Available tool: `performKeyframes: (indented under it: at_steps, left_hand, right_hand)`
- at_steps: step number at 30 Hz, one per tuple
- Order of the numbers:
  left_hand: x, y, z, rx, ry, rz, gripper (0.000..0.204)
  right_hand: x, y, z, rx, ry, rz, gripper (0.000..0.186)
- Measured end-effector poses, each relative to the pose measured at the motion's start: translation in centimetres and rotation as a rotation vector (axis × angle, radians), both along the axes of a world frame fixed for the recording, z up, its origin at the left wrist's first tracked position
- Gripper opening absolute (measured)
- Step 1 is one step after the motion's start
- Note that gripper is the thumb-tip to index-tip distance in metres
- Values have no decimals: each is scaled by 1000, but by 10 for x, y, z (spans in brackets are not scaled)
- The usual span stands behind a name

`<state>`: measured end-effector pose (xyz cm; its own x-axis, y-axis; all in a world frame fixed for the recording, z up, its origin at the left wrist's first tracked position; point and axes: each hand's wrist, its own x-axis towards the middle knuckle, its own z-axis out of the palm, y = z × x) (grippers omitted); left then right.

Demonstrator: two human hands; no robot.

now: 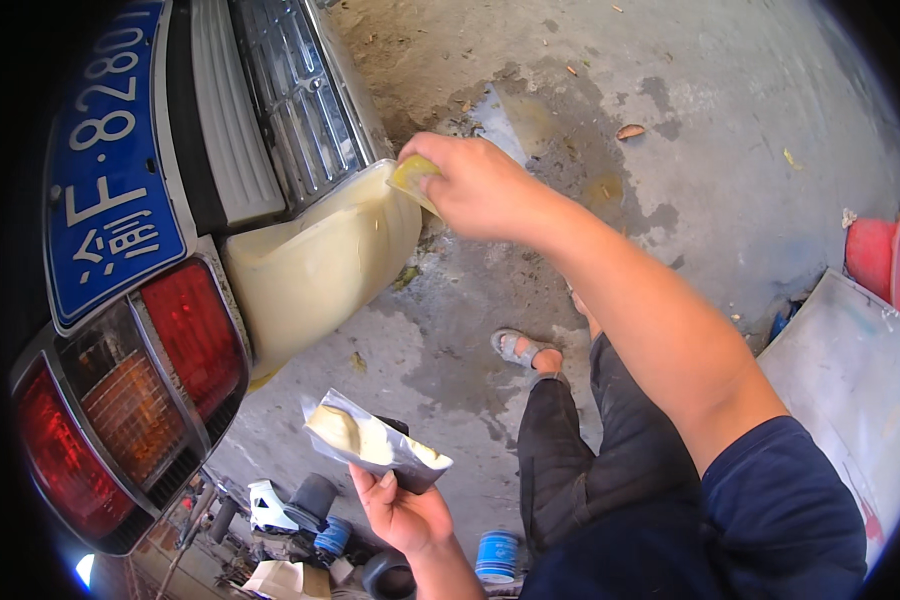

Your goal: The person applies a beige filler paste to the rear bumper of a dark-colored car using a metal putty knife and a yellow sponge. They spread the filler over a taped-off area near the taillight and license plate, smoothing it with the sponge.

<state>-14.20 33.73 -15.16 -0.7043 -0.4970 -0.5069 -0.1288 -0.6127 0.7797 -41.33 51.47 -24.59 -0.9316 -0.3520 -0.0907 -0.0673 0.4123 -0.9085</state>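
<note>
My right hand (482, 190) pinches a yellow-green putty spreader (410, 183) against the far edge of a car's corner panel (315, 265). Cream-coloured filler coats that panel, smooth over most of its face. Lower down, my left hand (402, 512) grips a flat mixing board (378, 462) from below, its thumb at the near edge. On the board lies a thick smear of cream putty (360, 432). The board is held apart from the car, below and to the right of the red and amber tail light (120, 400).
A blue licence plate (115, 160) and a ribbed chrome trim (300, 100) are on the car at left. Blue cans (497, 556) and clutter stand at the bottom. A red bucket (878, 262) and a pale panel (840, 360) are at right. Wet patches mark the concrete floor (730, 140).
</note>
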Motion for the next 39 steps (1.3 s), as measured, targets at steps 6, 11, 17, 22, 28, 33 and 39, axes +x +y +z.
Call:
performKeyframes:
  at_steps: [6,11,17,22,28,33,39]
  left_hand:
    - [0,5,2,-13,-29,78,70]
    - [11,-7,-2,-7,13,25,69]
    - [14,-12,-6,-21,-6,35,68]
    - [11,-14,-3,-14,-12,39,70]
    - [15,-19,-5,-7,-23,58,70]
    - [24,-33,-9,-21,14,-20,67]
    - [23,-37,-10,-19,-2,-2,69]
  right_hand:
    - [-24,-18,16,18,-112,107,35]
    - [-14,-25,37,-41,-104,112,37]
    - [26,-26,33,-200,343,24,29]
    - [18,-15,6,-74,416,-105,28]
    - [35,-39,9,-31,571,-94,21]
    - [85,-58,21,106,694,-93,19]
    - [94,-44,3,-52,582,-192,25]
